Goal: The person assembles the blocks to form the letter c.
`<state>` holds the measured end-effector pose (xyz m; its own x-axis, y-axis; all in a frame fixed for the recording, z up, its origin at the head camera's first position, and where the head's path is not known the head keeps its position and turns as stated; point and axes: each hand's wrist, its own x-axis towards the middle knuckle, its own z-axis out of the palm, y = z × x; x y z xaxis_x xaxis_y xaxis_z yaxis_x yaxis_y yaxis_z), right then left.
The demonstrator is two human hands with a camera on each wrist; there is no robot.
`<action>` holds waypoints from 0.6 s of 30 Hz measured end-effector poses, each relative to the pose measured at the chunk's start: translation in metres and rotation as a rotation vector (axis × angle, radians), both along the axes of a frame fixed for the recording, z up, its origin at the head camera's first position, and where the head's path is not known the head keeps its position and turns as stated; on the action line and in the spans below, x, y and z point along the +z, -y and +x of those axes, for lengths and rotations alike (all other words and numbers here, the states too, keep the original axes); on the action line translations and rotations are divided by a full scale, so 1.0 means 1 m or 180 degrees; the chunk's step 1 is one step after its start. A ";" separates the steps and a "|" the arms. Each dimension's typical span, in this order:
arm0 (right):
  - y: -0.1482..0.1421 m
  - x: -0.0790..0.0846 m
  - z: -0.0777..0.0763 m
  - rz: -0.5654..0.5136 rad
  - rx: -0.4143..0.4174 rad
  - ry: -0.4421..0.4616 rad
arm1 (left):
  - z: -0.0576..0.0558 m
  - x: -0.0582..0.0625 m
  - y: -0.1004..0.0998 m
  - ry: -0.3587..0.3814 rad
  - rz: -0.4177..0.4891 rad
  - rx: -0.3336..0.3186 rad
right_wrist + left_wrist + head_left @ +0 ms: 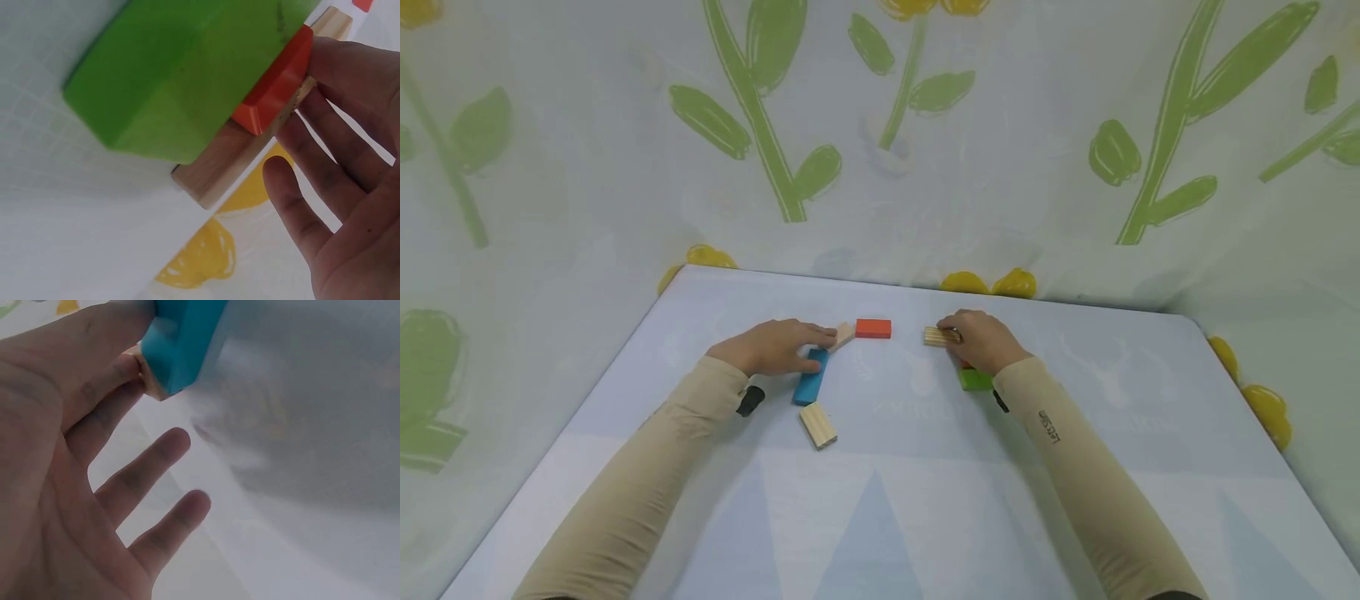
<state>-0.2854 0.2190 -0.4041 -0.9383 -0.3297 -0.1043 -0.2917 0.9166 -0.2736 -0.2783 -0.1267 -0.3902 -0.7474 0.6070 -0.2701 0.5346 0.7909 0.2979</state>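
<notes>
My left hand (pixel 775 346) reaches over the blue block (pixel 810 379), its thumb on the upper end. The index and middle fingers touch a small pale wooden block (pixel 842 336). In the left wrist view, the ring and little fingers (pixel 172 519) stretch out straight beside the blue block (pixel 184 340). My right hand (pixel 988 342) pinches a ridged wooden block (pixel 938 337) at its right end. Beneath that hand are a green block (pixel 976 381) and a red block (pixel 278 87), mostly hidden in the head view. The right wrist view shows a wooden length (pixel 215 162) behind them.
An orange-red block (pixel 873 329) lies between the hands, touching the pale block's end. Another ridged wooden block (pixel 817 426) lies below the blue one. The white table (pixel 880 517) meets a leaf-printed wall covering (pixel 1000 183) at its far edge.
</notes>
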 end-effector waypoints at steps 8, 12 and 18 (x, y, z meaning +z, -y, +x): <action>0.000 0.000 -0.001 -0.0034 0.0007 -0.0066 | -0.002 -0.001 -0.001 0.0057 -0.0041 0.0036; -0.003 0.000 0.001 -0.0071 -0.0017 -0.0087 | -0.003 0.000 -0.005 0.0087 -0.0057 0.0048; -0.005 -0.002 0.004 -0.0156 0.0019 -0.0243 | -0.002 0.000 -0.007 0.0100 -0.0103 0.0050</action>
<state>-0.2816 0.2237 -0.4062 -0.9409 -0.3384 -0.0163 -0.3189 0.9007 -0.2950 -0.2805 -0.1199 -0.3899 -0.7477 0.5857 -0.3128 0.5127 0.8086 0.2885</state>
